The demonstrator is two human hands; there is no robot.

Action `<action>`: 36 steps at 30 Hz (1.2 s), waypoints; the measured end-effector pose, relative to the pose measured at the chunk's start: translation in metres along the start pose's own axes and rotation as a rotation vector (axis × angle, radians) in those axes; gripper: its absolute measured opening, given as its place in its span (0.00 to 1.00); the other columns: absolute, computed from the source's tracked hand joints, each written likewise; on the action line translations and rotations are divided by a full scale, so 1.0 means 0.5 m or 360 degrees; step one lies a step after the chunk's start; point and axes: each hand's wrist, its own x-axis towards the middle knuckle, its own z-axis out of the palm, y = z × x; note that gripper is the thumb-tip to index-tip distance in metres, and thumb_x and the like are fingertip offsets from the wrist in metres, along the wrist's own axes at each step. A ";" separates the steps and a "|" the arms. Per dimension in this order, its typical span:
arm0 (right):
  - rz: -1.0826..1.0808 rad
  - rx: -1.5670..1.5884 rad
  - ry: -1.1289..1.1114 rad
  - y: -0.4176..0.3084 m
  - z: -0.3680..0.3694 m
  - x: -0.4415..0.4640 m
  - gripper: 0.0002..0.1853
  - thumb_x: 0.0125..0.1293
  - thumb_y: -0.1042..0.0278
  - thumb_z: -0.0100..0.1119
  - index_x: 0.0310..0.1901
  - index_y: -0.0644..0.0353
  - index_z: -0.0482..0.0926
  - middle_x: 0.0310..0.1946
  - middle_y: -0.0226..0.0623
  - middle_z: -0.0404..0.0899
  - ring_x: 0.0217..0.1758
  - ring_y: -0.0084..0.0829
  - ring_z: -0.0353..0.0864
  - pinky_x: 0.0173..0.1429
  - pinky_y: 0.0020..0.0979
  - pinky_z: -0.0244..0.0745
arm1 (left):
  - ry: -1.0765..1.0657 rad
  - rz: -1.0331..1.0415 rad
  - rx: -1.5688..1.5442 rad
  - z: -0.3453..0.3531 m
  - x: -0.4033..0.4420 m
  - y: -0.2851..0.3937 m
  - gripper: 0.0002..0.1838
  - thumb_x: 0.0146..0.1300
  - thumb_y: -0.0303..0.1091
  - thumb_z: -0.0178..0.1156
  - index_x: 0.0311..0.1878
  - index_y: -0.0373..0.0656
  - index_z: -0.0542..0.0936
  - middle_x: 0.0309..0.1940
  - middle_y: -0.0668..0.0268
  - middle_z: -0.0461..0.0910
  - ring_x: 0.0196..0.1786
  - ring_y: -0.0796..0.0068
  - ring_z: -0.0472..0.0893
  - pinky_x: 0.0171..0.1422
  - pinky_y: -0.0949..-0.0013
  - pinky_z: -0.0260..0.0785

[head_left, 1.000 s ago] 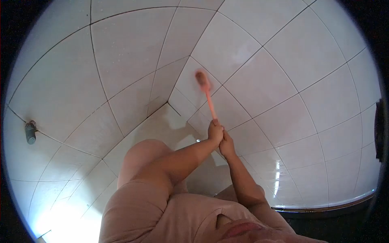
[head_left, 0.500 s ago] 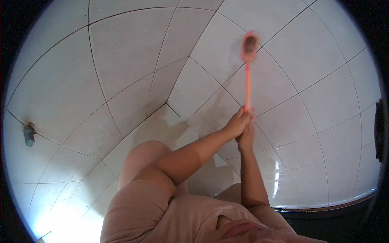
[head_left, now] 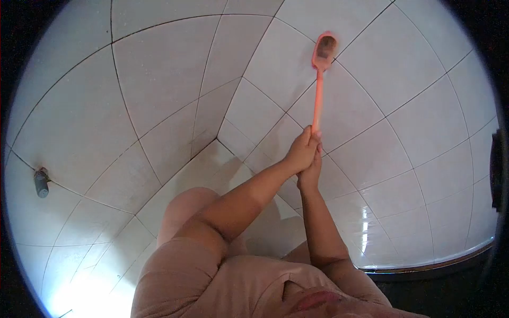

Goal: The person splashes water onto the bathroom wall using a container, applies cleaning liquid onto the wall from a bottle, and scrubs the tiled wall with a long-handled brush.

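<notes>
A pink long-handled brush (head_left: pixel 318 98) points away from me, its oval head with a brown patch over the white wall tiles in the upper middle. Both my hands are wrapped round the lower end of its handle. My left hand (head_left: pixel 303 151) is on the left side of the grip, with its arm reaching in from the lower left. Close against it, my right hand (head_left: pixel 309 172) is partly hidden behind the left one. The bristles are out of sight, and whether they touch the tiles cannot be made out.
White tiled walls (head_left: pixel 366 95) meet at a corner left of the brush. A grey pipe fitting (head_left: pixel 41 183) sticks out at the far left. A dark object (head_left: pixel 497 169) stands at the right edge. Below are my knee (head_left: pixel 191 206) and the floor.
The brush head has swung from near the wall corner up and to the right, then slightly further up. Both my hands have moved with the handle, keeping their hold.
</notes>
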 end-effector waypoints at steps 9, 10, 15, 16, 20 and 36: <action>0.0270 -0.0280 -0.0096 0.153 -0.003 -0.095 0.17 0.65 0.62 0.35 0.48 0.65 0.66 0.42 0.37 0.70 0.47 0.28 0.67 0.51 0.28 0.61 | 0.0408 -0.0465 -0.0324 -0.008 -0.064 -0.222 0.14 0.65 0.41 0.39 0.41 0.39 0.65 0.22 0.67 0.67 0.26 0.77 0.68 0.33 0.71 0.64; 0.0373 -0.0103 -0.0071 0.113 0.005 -0.070 0.17 0.65 0.62 0.36 0.47 0.65 0.66 0.42 0.36 0.70 0.46 0.28 0.68 0.51 0.28 0.62 | 0.0443 -0.0302 -0.0114 -0.014 -0.046 -0.193 0.15 0.65 0.42 0.38 0.40 0.38 0.65 0.23 0.67 0.67 0.26 0.77 0.68 0.33 0.71 0.64; 0.0398 0.0265 -0.0043 -0.072 0.077 0.045 0.14 0.63 0.62 0.40 0.42 0.65 0.68 0.39 0.33 0.70 0.43 0.28 0.68 0.49 0.26 0.62 | 0.0193 0.0105 0.0107 -0.051 0.027 0.056 0.17 0.65 0.44 0.38 0.36 0.37 0.66 0.22 0.64 0.71 0.26 0.75 0.71 0.32 0.70 0.65; 0.0422 0.0373 -0.0051 -0.076 0.091 0.056 0.14 0.63 0.62 0.41 0.42 0.64 0.68 0.38 0.32 0.69 0.43 0.28 0.68 0.49 0.26 0.62 | 0.0199 0.0107 0.0098 -0.062 0.035 0.064 0.17 0.65 0.44 0.38 0.36 0.37 0.66 0.22 0.64 0.71 0.26 0.75 0.71 0.32 0.70 0.65; -0.0087 0.0026 0.0018 0.028 0.123 0.078 0.17 0.64 0.54 0.37 0.41 0.59 0.67 0.26 0.25 0.67 0.21 0.14 0.64 0.17 0.17 0.56 | 0.0377 -0.0016 0.0108 -0.089 0.037 0.022 0.17 0.65 0.44 0.38 0.36 0.37 0.66 0.20 0.64 0.71 0.24 0.74 0.72 0.30 0.69 0.65; 0.0310 0.0259 -0.0178 0.022 0.161 0.081 0.14 0.65 0.59 0.37 0.44 0.59 0.67 0.31 0.29 0.68 0.29 0.18 0.64 0.30 0.19 0.57 | 0.0601 -0.0036 0.0188 -0.149 0.072 -0.022 0.19 0.63 0.45 0.39 0.39 0.36 0.69 0.26 0.54 0.74 0.29 0.61 0.75 0.36 0.62 0.65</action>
